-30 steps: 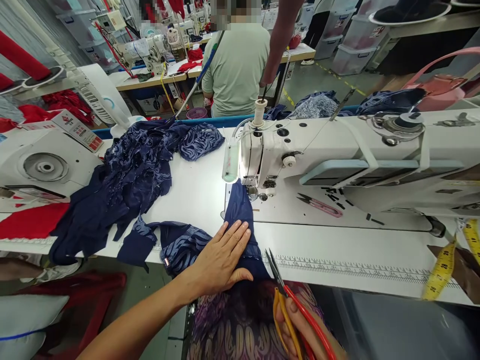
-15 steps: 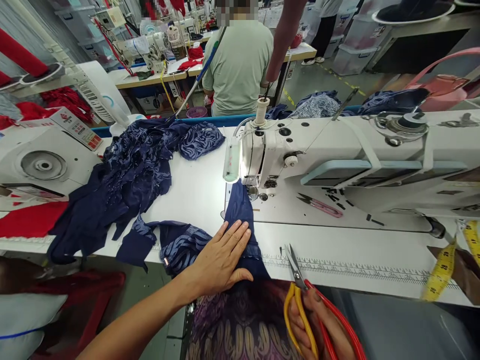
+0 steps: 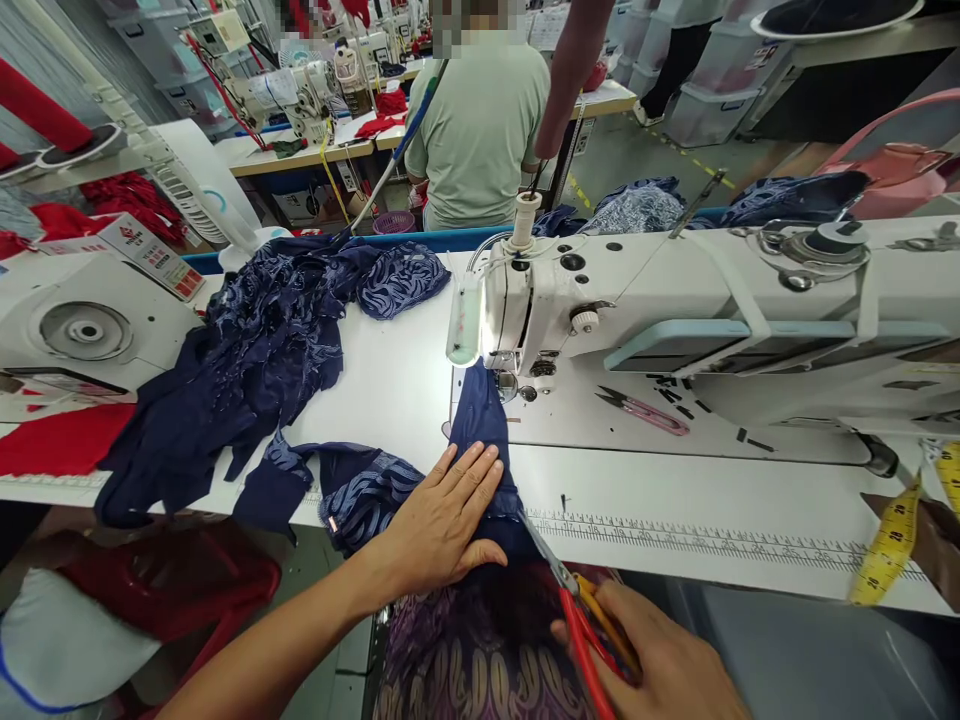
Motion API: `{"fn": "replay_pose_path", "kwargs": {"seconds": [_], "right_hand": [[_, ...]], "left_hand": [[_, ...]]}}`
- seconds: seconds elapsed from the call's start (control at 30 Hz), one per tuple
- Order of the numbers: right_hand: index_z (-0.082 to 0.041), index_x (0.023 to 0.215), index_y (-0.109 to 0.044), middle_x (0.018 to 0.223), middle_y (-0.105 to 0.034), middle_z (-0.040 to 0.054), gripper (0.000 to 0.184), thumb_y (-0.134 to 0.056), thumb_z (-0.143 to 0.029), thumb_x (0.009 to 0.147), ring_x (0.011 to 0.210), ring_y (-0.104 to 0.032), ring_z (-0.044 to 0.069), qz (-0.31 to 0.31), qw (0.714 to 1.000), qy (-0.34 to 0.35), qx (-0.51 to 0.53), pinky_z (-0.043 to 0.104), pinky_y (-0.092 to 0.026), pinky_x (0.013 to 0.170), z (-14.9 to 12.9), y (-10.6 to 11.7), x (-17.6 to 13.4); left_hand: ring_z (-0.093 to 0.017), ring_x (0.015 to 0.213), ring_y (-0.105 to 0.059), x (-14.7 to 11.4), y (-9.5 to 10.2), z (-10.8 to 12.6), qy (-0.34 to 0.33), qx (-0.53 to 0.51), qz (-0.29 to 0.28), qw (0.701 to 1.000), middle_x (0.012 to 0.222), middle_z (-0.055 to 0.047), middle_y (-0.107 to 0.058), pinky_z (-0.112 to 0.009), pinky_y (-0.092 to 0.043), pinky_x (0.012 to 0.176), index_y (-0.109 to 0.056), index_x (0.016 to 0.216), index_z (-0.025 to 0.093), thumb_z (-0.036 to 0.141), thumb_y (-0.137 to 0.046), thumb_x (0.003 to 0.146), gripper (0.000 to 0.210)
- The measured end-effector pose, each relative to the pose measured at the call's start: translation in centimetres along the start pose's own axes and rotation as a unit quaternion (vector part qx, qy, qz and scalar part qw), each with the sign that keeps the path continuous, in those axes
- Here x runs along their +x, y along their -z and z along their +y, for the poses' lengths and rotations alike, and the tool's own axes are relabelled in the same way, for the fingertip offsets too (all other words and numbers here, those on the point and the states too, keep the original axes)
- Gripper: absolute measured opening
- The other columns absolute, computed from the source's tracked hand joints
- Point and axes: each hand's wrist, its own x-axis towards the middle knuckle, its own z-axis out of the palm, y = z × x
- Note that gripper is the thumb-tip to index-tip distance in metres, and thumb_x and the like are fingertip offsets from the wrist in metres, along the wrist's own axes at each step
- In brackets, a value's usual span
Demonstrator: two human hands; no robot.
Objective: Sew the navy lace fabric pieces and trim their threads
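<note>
Left hand (image 3: 442,525) flat, pressing navy fabric (image 3: 484,440) at tabletop (image 3: 675,490) front edge; right hand (image 3: 667,665) gripping scissors (image 3: 574,600), blades touching fabric.

Head camera, looking forward-down, close over sewing table (image 3: 390,390).

bright even light, sharp centre, edges bowed.
</note>
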Motion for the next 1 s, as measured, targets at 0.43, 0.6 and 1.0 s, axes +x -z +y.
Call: {"fn": "replay_pose_path", "kwargs": {"seconds": [0.43,0.6,1.0], "right_hand": [[-0.021,0.101,-0.055,0.076,-0.063,0.0045,0.03,-0.031,-0.039,0.099,0.056,-0.066,0.017,0.118,0.924,0.18,-0.317,0.022,-0.042,0.038,-0.2,0.8,0.8],[-0.02,0.103,-0.055,0.075,-0.063,0.004,0.032,-0.031,-0.041,0.099,0.056,-0.066,0.018,0.126,0.922,0.174,-0.322,0.022,-0.04,0.037,0.0,0.7,0.6],[-0.023,0.098,-0.062,0.075,-0.065,0.0041,0.034,-0.037,-0.045,0.098,0.048,-0.061,0.019,0.151,0.933,0.147,-0.291,0.027,-0.041,0.036,2.1,2.6,1.7]], "left_hand": [[-0.03,0.15,-0.01,0.0,-0.1,0.0,-0.002,0.003,0.009,1.0,0.16,-0.017,-0.019,-0.047,-0.011,0.122,-0.017,0.153,0.004,0.068,-0.026,0.093,0.089],[-0.03,0.15,-0.011,0.1,0.1,0.0,-0.003,0.008,0.009,1.0,0.16,-0.017,-0.02,-0.046,-0.01,0.122,-0.017,0.153,0.003,0.068,-0.027,0.093,0.088],[-0.029,0.15,-0.011,0.0,0.0,0.0,0.0,-0.019,0.01,1.0,0.159,-0.018,-0.022,-0.047,-0.011,0.122,-0.016,0.154,0.005,0.068,-0.03,0.092,0.089]]}}
